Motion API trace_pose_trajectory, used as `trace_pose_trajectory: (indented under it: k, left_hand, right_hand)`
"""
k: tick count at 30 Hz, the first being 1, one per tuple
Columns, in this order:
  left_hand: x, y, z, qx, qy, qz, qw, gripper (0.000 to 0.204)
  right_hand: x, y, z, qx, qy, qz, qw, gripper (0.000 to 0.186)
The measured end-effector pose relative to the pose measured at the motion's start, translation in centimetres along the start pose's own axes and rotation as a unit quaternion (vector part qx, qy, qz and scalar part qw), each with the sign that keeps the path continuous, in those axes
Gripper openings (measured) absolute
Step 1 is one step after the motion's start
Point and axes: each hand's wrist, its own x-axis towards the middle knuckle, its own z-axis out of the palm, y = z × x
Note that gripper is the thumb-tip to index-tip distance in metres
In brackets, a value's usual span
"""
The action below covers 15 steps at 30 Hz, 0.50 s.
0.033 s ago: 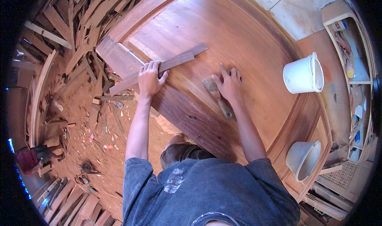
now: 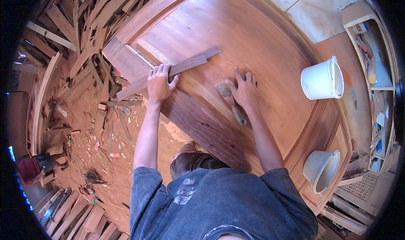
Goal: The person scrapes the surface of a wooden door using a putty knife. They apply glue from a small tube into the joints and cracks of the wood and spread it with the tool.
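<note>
My left hand (image 2: 159, 84) is closed over a long, narrow wooden strip (image 2: 190, 64), which lies slantwise across the left edge of a large reddish-brown panelled wooden door (image 2: 270, 62). Its fingers bend over the strip and the thumb sticks out to the right. My right hand (image 2: 245, 91) rests on the door's surface with the fingers apart. Close beside its thumb lies a worn putty knife (image 2: 230, 103), blade pointing away and handle toward me; the hand does not grip it.
On the right stand a white bucket (image 2: 318, 79) and a greyish bucket (image 2: 318, 168). Beyond them is a shelf unit (image 2: 382, 88) with tools. Scrap wood (image 2: 90, 33) heaps at far left. Reddish ground (image 2: 126, 160) holds litter, and a person (image 2: 36, 168) appears at the left rim.
</note>
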Motion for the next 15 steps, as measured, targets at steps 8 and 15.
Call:
trace_pose_trajectory:
  k: [8,15]
  left_hand:
    - [-0.1,0.1,-0.3,0.003,-0.003,-0.007,1.0,0.043]
    - [0.0,0.1,-0.2,0.004,-0.011,-0.012,1.0,0.044]
  right_hand:
    - [0.4,1.0,0.7,-0.057,0.032,-0.048,0.997,0.062]
    - [1.1,1.7,0.4,0.02,0.008,-0.072,0.997,0.058]
